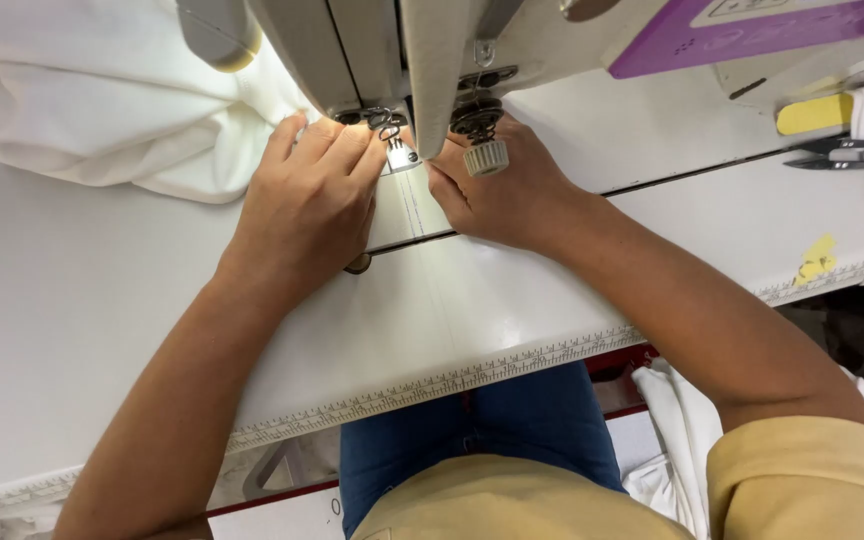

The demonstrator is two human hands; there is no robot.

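Note:
My left hand [310,200] lies flat on white fabric [102,100] just left of the sewing machine's presser foot [399,152], fingers pressed down beside the needle area. To the right of the foot, my right hand [497,190] pinches the narrow strip of white fabric that runs toward me, with a stitched line [414,210] showing between both hands. The grey sewing machine head [372,50] hangs over my fingers and hides the needle.
A bunched mass of white cloth fills the table's far left. Black thread snips [847,153], a yellow piece [814,114] and a small yellow scrap [818,258] lie at the right. A ruler strip [432,385] runs along the white table's [72,330] front edge. More white cloth [672,440] hangs by my knee.

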